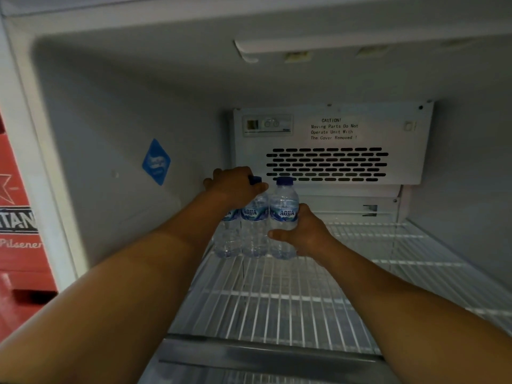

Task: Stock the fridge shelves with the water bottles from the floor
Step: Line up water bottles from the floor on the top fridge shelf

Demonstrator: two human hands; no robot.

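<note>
Three small clear water bottles with blue caps and blue labels stand upright in a row at the back left of the white wire shelf (291, 295) inside the fridge. My left hand (235, 187) reaches over the tops of the left bottle (227, 239) and the middle bottle (253, 234), its fingers curled over their caps. My right hand (302, 234) grips the body of the right bottle (284, 200) from its right side, thumb across the front.
A white vent panel (332, 145) with dark slots and a caution notice covers the back wall. A blue diamond sticker (156, 161) marks the left wall. Red crates (19, 231) stand outside the fridge at the left. The shelf stretches bare to the right and front.
</note>
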